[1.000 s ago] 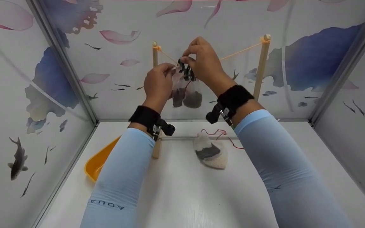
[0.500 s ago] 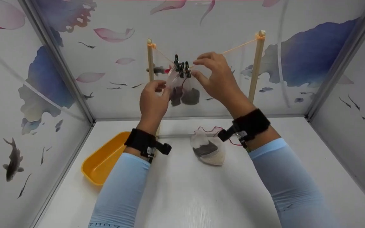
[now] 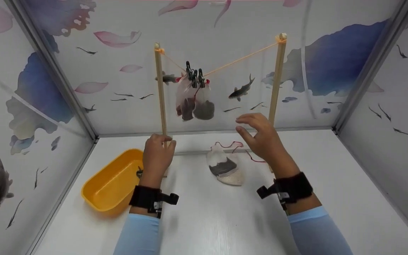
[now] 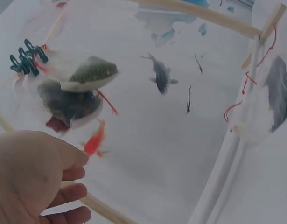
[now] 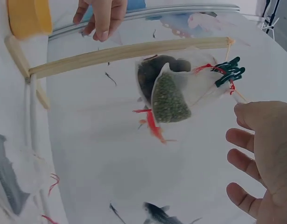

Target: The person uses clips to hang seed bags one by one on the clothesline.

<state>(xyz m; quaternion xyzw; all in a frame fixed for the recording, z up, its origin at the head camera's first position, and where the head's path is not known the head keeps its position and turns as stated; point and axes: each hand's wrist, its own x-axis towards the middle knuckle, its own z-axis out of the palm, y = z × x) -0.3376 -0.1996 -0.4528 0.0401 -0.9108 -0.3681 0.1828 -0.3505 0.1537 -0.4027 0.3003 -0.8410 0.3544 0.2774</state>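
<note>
Several mesh pouches (image 3: 194, 102) with dark contents hang from an orange string (image 3: 239, 58), pinned by dark clips (image 3: 193, 75). The string runs between two wooden posts (image 3: 160, 92) (image 3: 275, 78). My left hand (image 3: 158, 150) hovers low by the left post's base, fingers loosely curled and holding nothing. My right hand (image 3: 260, 138) floats open below the hanging pouches (image 5: 166, 91), above another pouch (image 3: 225, 170) with a red cord that lies on the table. The wrist views show the clips (image 4: 26, 58) (image 5: 229, 72) and both palms (image 4: 36, 182) (image 5: 264, 154) bare.
A yellow tray (image 3: 94, 196) sits at the left on the white table, with a small dark object (image 3: 139, 173) at its far end beside my left hand. Patterned walls close the space on the left, back and right. A thin rail joins the post bases.
Both hands let go of the clips and pouches on the string and dropped toward the table. The pouches now hang free from the clips.
</note>
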